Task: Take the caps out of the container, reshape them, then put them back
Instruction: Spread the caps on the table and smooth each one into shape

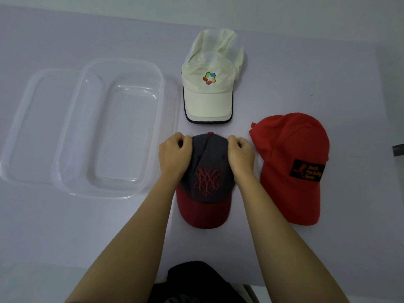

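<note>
Caps: three, all out on the pale table, to the right of the container; one dark grey cap nearest the person, maroon brim toward the camera, red embroidery on the front; one white cap just beyond it, dark-edged brim pointing back at the grey crown, many-coloured logo in front, rear of the crown crumpled and flat; one red cap off to the right, lying at a tilt, black patch with orange lettering (too blurred to read with confidence), near the grey cap but apart from it.

Hands: two, bare forearms reaching in from the bottom edge, both on the dark grey cap; left hand gripping the left side of the crown, fingers curled over its far edge; right hand gripping the right side the same way; small red button showing between the knuckles at the top of the crown.

Containers: one, clear plastic, rounded rectangle, open at the top, left of the caps; one clear lid lying flat at its left, overlapped by the container's edge (how far underneath, impossible to tell).

Around: dark clothing at the bottom edge between the forearms; one small dark object cut off at the right edge, not identifiable; both flanks of the grey crown hidden under the hands and wrists.
</note>
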The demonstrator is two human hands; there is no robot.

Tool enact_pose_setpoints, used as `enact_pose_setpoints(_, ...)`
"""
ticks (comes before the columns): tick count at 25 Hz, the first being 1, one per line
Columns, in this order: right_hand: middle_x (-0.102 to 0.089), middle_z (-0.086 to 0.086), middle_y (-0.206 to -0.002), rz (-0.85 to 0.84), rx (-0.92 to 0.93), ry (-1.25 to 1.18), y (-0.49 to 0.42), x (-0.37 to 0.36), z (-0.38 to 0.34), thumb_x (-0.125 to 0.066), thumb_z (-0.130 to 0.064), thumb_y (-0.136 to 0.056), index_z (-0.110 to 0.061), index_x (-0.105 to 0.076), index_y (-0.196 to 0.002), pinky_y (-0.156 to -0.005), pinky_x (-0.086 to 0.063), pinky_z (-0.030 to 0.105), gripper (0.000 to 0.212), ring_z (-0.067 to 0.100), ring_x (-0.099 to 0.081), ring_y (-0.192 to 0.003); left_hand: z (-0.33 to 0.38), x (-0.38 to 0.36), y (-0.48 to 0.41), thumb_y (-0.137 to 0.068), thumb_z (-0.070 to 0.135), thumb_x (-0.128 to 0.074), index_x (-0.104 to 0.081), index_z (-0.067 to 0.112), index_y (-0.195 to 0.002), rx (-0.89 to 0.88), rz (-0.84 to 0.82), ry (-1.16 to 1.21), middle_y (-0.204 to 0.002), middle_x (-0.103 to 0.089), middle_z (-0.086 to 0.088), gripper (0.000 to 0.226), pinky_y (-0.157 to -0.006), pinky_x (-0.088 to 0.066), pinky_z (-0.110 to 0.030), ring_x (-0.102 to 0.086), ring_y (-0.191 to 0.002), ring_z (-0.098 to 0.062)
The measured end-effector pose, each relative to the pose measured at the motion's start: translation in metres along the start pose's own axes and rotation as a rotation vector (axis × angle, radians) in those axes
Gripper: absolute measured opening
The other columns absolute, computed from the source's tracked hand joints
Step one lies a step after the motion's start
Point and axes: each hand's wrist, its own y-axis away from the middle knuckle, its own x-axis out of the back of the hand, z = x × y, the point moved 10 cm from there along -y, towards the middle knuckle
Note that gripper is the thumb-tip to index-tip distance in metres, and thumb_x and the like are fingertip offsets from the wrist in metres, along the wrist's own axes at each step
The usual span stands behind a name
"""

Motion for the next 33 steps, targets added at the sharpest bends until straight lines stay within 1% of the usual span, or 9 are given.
enact_pose_setpoints(7, -0.07, 0.008, -0.087, -0.128, -0.028, -0.011, -0.007, -0.019, 0.002, -0.054, -0.041, -0.086, -0.01, -0.069, -0.083, -0.081, -0.054, 0.04, 0.035, 0.024, -0.065, -0.085, 0.021, -0.015, -0.016, -0.089, 0.023, -0.039, -0.028, 0.013, -0.056, -0.042, -0.159, -0.213, -0.054, -0.032, 0.0, 0.036, -0.051, -0.027, -0.03, -0.03, -0.052, -0.014)
enact_pose_setpoints(10, -0.067, 0.008, -0.084, -0.128, -0.039, -0.027, -0.009, -0.02, 0.004, -0.056, -0.037, -0.086, -0.004, -0.067, -0.087, -0.071, -0.05, 0.033, 0.035, 0.023, -0.062, -0.081, 0.012, -0.014, -0.013, -0.092, 0.026, -0.035, -0.041, 0.008, -0.068, -0.005, -0.131, -0.255, -0.062, -0.042, -0.002, 0.03, -0.057, -0.033, -0.033, -0.038, -0.057, -0.016)
enact_pose_setpoints(14, -0.06, -0.001, -0.093, -0.117, 0.011, 0.057, -0.008, -0.014, -0.003, -0.053, -0.051, -0.086, -0.015, -0.056, -0.1, -0.065, -0.04, 0.024, 0.039, 0.013, -0.056, -0.084, 0.023, -0.004, -0.011, -0.095, 0.034, -0.035, -0.05, 0.007, -0.091, -0.058, -0.059, -0.231, -0.086, -0.057, -0.006, 0.031, -0.07, -0.039, -0.033, -0.051, -0.078, -0.02)
enact_pose_setpoints(17, -0.06, 0.001, -0.1, -0.011, 0.225, 0.112, 0.002, 0.014, -0.04, -0.048, -0.044, -0.092, -0.015, -0.054, -0.099, -0.063, -0.036, 0.013, 0.03, 0.012, -0.054, -0.088, 0.057, 0.014, -0.001, -0.097, 0.023, -0.036, -0.056, 0.006, -0.104, -0.276, 0.028, -0.157, -0.106, -0.058, -0.008, 0.027, -0.088, -0.039, -0.025, -0.05, -0.099, -0.018)
enact_pose_setpoints(21, -0.058, -0.002, -0.094, 0.087, 0.61, 0.052, 0.049, 0.078, -0.081, -0.048, -0.018, -0.095, -0.016, -0.057, -0.092, -0.071, -0.038, 0.004, 0.01, 0.0, -0.052, -0.082, 0.096, 0.023, 0.051, -0.093, 0.012, -0.039, -0.059, 0.0, -0.115, -0.51, 0.126, -0.069, -0.111, -0.062, -0.011, 0.032, -0.088, -0.031, -0.004, -0.054, -0.105, -0.017)
enact_pose_setpoints(25, -0.058, 0.01, -0.103, 0.206, 0.702, 0.212, 0.08, 0.142, -0.027, -0.043, 0.006, -0.08, -0.005, -0.061, -0.103, -0.091, -0.038, 0.013, 0.031, 0.012, -0.053, -0.097, 0.081, -0.055, 0.125, -0.086, 0.017, -0.039, -0.057, 0.001, -0.121, -0.574, -0.187, -0.144, -0.119, -0.062, -0.014, 0.043, -0.1, -0.041, -0.027, -0.055, -0.11, -0.024)
enact_pose_setpoints(28, -0.038, 0.015, -0.138, 0.087, 0.511, 0.366, 0.063, 0.171, 0.049, -0.041, 0.005, -0.06, -0.007, -0.043, -0.134, -0.111, -0.026, 0.03, 0.075, 0.023, -0.035, -0.131, 0.051, -0.128, 0.171, -0.085, 0.005, -0.044, -0.03, 0.001, -0.144, -0.522, -0.522, -0.302, -0.152, -0.03, -0.017, 0.061, -0.117, -0.019, -0.025, -0.03, -0.14, -0.026)
enact_pose_setpoints(31, -0.003, 0.014, -0.156, -0.107, 0.447, 0.615, 0.048, 0.171, 0.1, -0.058, 0.008, -0.067, -0.006, -0.007, -0.148, -0.117, -0.016, 0.041, 0.097, 0.021, -0.006, -0.144, 0.038, -0.168, 0.188, -0.08, 0.0, -0.047, -0.006, 0.002, -0.149, -0.52, -0.65, -0.411, -0.159, 0.003, -0.014, 0.08, -0.12, -0.007, -0.029, 0.0, -0.148, -0.024)
enact_pose_setpoints(33, -0.009, 0.023, -0.155, -0.109, 0.485, 0.666, 0.045, 0.17, 0.109, -0.059, -0.001, -0.079, 0.003, -0.007, -0.146, -0.115, -0.021, 0.051, 0.085, 0.034, -0.013, -0.143, 0.036, -0.186, 0.198, -0.082, 0.003, -0.048, 0.003, 0.003, -0.148, -0.506, -0.701, -0.504, -0.158, 0.011, -0.015, 0.084, -0.121, -0.008, -0.036, 0.007, -0.147, -0.026)
